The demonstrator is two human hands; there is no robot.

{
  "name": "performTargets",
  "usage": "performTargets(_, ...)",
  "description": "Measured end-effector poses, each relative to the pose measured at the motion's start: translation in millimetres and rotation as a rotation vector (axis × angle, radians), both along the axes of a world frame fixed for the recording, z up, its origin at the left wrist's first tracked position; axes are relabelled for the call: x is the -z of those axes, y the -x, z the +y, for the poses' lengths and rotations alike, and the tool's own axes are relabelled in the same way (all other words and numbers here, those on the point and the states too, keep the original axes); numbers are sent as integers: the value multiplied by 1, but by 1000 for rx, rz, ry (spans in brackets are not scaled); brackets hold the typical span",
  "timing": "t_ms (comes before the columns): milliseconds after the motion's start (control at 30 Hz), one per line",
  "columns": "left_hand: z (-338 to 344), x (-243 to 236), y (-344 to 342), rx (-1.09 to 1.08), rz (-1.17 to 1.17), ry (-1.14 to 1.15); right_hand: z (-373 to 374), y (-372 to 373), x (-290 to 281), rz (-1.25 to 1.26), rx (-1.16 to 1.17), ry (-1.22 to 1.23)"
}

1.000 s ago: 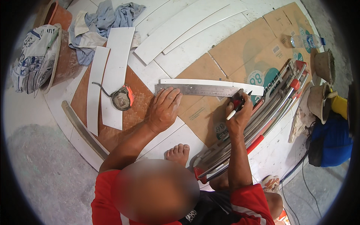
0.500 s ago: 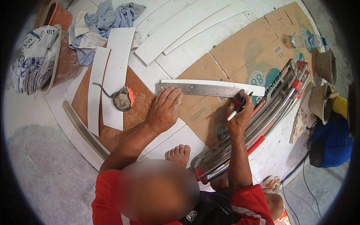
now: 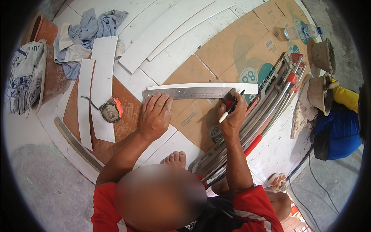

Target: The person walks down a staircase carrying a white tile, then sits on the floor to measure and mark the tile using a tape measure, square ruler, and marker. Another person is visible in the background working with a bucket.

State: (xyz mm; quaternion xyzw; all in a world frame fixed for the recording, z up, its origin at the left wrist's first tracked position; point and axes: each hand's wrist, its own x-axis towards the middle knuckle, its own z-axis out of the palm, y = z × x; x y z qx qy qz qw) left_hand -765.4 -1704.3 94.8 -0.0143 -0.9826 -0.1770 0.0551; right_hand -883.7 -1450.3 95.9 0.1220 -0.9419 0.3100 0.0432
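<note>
A thin white tile strip (image 3: 185,86) lies across the cardboard with a steel ruler (image 3: 185,93) along its near edge. A fine line crosses the strip near the ruler's right end. My left hand (image 3: 156,116) lies flat over the ruler's left end, fingers stretched out. Closed at the ruler's right end, my right hand (image 3: 234,116) grips a marker (image 3: 223,117) with a white barrel and black end. A dark red-and-black thing (image 3: 229,101) also shows at its fingers; its kind I cannot make out. To the left, a tape measure (image 3: 111,110) rests on a white tile piece (image 3: 102,85).
A long manual tile cutter (image 3: 253,133) lies close beside my right forearm on the cardboard (image 3: 216,50). White tile strips (image 3: 170,33) lie at the far side. A water bottle (image 3: 301,32) and buckets (image 3: 320,92) stand right; cloths (image 3: 91,33) lie far left.
The whole view has shifted, so the things on the floor appear further left. Both hands keep nearly the same places on the ruler.
</note>
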Motion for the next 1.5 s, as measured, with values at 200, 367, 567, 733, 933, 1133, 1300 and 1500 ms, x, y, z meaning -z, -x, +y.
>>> performTargets(200,-2,2,-1,0,24,8,-2,-1,0,-7,1,-6)
performTargets(367,-2,6,-3,-9,41,-4,-3,-1,-1,-29,11,-4)
performTargets(567,-3,6,-5,-19,18,2,-3,0,-2,1,-16,-4)
performTargets(733,-2,7,-5,-22,20,1,-2,1,-2,-2,-28,-25)
performTargets(933,-3,10,-6,-6,15,-19,-5,0,-3,-21,5,-27)
performTargets(1133,-1,9,-2,-4,22,-1,0,1,0,-44,17,26)
performTargets(1300,-1,7,-2,-18,14,17,-3,0,0,35,-18,-47)
performTargets(1500,-1,6,0,-11,26,33,-4,0,-2,-8,3,1)
